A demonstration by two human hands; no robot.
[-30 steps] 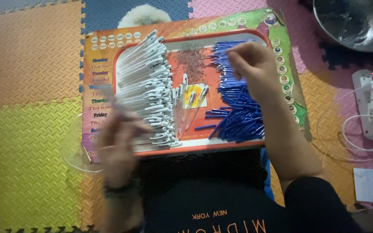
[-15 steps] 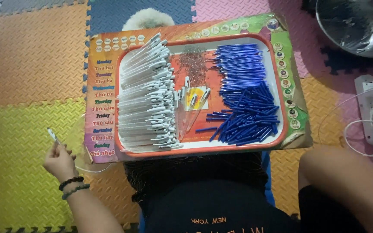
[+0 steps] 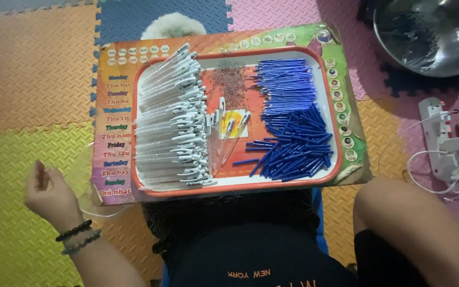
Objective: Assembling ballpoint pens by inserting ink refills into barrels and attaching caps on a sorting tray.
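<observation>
Our left hand (image 3: 49, 194) hovers loosely curled and empty over the yellow mat (image 3: 11, 223), beside our tray (image 3: 336, 159) of white pen barrels (image 3: 171, 127); right hand unseen

**Room to move around the tray**

The left hand (image 3: 49, 194) hangs over the yellow foam mat (image 3: 22, 159), left of the printed board (image 3: 107, 133), and here the floor gives wide free room. The tray (image 3: 336, 127) on the board is almost full. White pen barrels (image 3: 168, 127) are packed tight along its left side, and blue pen parts (image 3: 293, 122) fill the right side, neat above and in a loose heap below. Between them is only a narrow orange strip, partly taken by small springs (image 3: 229, 85) and some half-made pens (image 3: 227, 127). On the right, a metal bowl (image 3: 426, 34), a power strip (image 3: 442, 138) and white cables (image 3: 426, 170) crowd the floor.
</observation>
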